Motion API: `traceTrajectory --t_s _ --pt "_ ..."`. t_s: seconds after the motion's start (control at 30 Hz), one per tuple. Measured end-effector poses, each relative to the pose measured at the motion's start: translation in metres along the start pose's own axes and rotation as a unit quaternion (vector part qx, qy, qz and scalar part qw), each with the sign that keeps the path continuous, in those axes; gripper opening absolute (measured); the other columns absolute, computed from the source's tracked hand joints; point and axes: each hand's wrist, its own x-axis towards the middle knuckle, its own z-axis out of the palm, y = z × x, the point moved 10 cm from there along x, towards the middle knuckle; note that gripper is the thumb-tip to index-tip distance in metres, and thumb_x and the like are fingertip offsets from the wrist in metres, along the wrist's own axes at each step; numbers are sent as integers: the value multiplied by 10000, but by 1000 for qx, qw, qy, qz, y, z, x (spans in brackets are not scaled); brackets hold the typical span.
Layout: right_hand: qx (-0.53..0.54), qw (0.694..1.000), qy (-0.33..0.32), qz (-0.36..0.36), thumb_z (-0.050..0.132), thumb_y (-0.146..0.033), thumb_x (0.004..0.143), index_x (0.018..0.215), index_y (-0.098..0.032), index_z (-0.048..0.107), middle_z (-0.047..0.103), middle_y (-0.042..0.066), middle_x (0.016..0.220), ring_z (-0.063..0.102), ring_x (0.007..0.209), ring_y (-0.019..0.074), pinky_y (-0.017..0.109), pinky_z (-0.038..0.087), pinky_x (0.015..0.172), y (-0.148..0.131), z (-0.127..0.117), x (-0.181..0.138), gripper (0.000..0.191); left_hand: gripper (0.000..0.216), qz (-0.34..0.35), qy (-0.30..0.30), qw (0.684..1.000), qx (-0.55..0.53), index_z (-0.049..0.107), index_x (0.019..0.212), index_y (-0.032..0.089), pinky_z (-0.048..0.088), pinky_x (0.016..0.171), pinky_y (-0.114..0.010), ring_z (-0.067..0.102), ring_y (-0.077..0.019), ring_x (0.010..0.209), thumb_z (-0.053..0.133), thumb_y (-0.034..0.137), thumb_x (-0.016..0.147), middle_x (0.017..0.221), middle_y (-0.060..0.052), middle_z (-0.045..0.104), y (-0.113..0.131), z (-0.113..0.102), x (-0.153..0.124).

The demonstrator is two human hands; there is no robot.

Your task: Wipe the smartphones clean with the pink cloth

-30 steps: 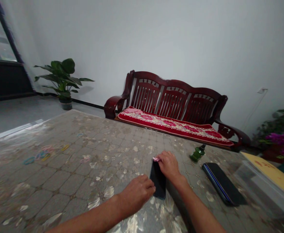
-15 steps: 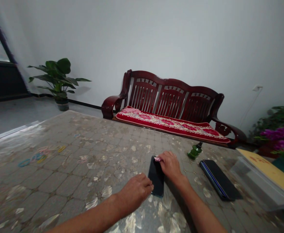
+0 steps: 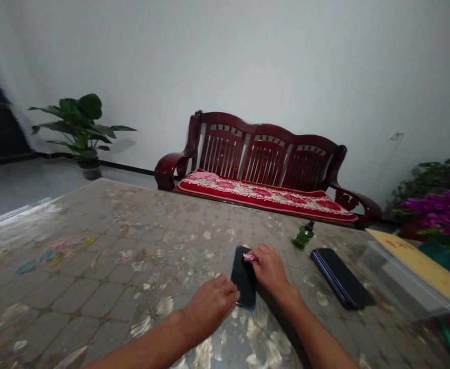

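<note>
Right hand [image 3: 270,267] is clamped on a pink scrap [image 3: 249,257] at 1 o'clock on the dark phone [image 3: 243,283]; left hand [image 3: 215,299] is curled at its 8 o'clock edge, can't tell if it's gripped. Phone's laid on the patterned tabletop [image 3: 163,225], with a green bottle [image 3: 303,237] parked at 2 o'clock and, farther out at 3, a clear box [image 3: 396,287] topped by a yellow sheet [image 3: 425,264], contents can't be made out.

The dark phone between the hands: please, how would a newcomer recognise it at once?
Before the red wooden bench is a patterned table. On it, between the left hand and right hand, is the dark phone. Unlike the dark stack farther right, it has hands at it.
</note>
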Motion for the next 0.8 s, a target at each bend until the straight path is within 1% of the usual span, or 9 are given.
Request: traceTrajectory --t_s 0.1,0.23,0.3,0.37,0.43,0.53,0.63,0.73,0.8 --pt "7 1000 0 2 565 -77 832 864 -211 728 647 46 861 547 894 204 297 350 798 -4 0 -5 213 52 -5 -8 1000 -4 657 975 184 501 779 -307 626 -208 885 617 170 945 959 -33 703 -1 0 0" --pt "45 997 -31 -52 578 -44 750 844 -222 727 643 23 826 549 862 188 290 350 779 -21 -2 -26 251 72 -16 -17 1000 -10 665 993 187 504 797 -306 628 -212 905 628 167 934 973 -37 707 -1 0 0" --pt "79 993 -54 -67 583 -46 728 811 -234 734 644 9 791 561 835 175 283 361 777 -25 -1 -32 255 95 -20 -20 999 -17 671 1001 188 504 814 -308 631 -212 915 628 151 925 977 -39 710 0 -2 0" --pt "135 988 -56 -55 590 -83 755 774 -242 744 652 4 765 577 804 165 273 383 759 -20 -2 -33 222 121 -23 -25 999 -31 679 1010 190 505 830 -313 637 -215 926 623 141 915 993 -42 714 -1 -5 1" --pt "212 977 -17 -22 598 -157 801 774 -236 756 658 10 750 589 757 160 260 409 711 -7 -5 -29 179 127 -19 -35 998 -55 693 998 196 505 848 -316 644 -218 945 629 142 902 1010 -43 720 -4 -9 1" --pt "308 947 86 33 633 -296 820 796 -202 762 659 29 738 591 694 164 262 443 659 21 -11 -26 162 128 18 -68 993 -95 720 952 210 501 865 -288 662 -203 952 635 138 888 990 -32 736 -12 -17 6" --pt "330 925 174 75 661 -403 800 753 -187 749 636 27 697 571 660 168 272 454 646 43 -18 -31 238 197 23 -83 994 -74 727 990 206 505 875 -297 667 -209 961 589 100 899 984 -47 738 -34 -31 22" --pt "324 914 220 105 662 -427 791 749 -184 744 625 23 688 564 663 172 276 454 649 55 -22 -36 259 466 33 -101 994 -7 651 1221 192 464 1004 -376 605 -272 1155 634 1 796 1208 -103 686 -53 -37 50" --pt "321 910 232 119 654 -406 793 773 -185 748 641 30 714 577 688 179 283 463 676 60 -22 -38 241 651 46 -110 992 52 572 1337 228 411 1070 -448 490 -312 1319 602 -75 761 1415 -141 554 -58 -33 71"
